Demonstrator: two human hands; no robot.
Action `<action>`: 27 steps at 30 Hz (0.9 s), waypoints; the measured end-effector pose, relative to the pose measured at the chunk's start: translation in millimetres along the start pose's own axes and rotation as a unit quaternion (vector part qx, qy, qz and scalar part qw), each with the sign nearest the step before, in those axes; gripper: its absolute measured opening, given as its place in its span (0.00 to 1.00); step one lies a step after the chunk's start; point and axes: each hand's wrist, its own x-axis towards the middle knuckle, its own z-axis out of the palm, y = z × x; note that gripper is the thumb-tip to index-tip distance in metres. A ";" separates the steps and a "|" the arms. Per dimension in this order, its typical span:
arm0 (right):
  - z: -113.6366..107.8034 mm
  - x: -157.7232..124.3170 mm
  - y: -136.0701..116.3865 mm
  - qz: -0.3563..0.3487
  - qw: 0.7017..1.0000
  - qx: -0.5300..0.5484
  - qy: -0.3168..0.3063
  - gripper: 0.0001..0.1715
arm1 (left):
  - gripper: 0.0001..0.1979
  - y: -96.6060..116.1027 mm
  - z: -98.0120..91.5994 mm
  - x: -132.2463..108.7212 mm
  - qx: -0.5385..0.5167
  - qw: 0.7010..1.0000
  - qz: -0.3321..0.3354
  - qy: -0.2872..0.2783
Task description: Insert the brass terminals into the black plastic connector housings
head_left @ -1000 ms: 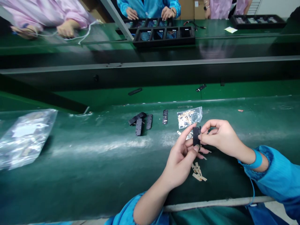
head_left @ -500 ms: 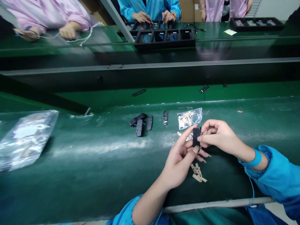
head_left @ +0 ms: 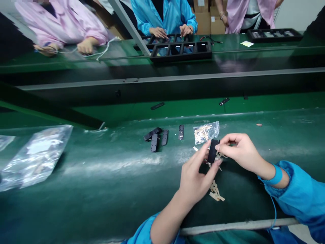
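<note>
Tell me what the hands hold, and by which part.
Both hold one small black part: the left hand pinches its top and bottom ends; the right hand pinches its right edge.

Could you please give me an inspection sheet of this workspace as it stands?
Surface: green belt, pale scuff streaks.
Parts in hand: small black part, held above the belt.
Clutter: loose tan strips; small clear bag of strips; clustered black parts; lone black part; large clear bag at left.
Hands: left hand grips the part; right hand pinches its upper edge.
Cables: blue cord from right wrist band; white cable by a co-worker's hands.
Surroundings: black tray across the line, co-workers' hands at it.
</note>
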 end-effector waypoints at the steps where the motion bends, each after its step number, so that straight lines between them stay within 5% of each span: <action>1: 0.3 -0.9 -0.3 -0.002 1.000 0.000 -0.006 0.09 | 0.32 -1.4 0.2 -0.9 0.035 0.999 0.031 0.005; 11: -0.9 -4.6 -1.4 -0.003 0.999 -0.017 -0.030 0.13 | 0.27 0.2 -2.5 0.7 0.023 0.996 0.075 0.037; 14: -1.1 -4.8 -1.3 -0.010 0.999 -0.037 -0.020 0.14 | 0.24 1.3 -2.2 1.9 -0.091 0.996 -0.023 0.009; 18: -0.9 -7.0 -2.2 -0.020 0.998 -0.057 -0.024 0.14 | 0.19 6.3 -4.7 8.8 -0.255 0.944 -0.196 -0.064; 24: -3.0 -8.0 -2.2 -0.034 0.996 -0.053 -0.064 0.13 | 0.22 10.3 -10.8 13.2 -0.278 0.930 -0.216 -0.104; 27: -5.5 -6.7 -1.8 -0.043 0.995 -0.042 -0.086 0.12 | 0.23 9.3 -11.9 12.2 -0.342 0.897 -0.243 -0.144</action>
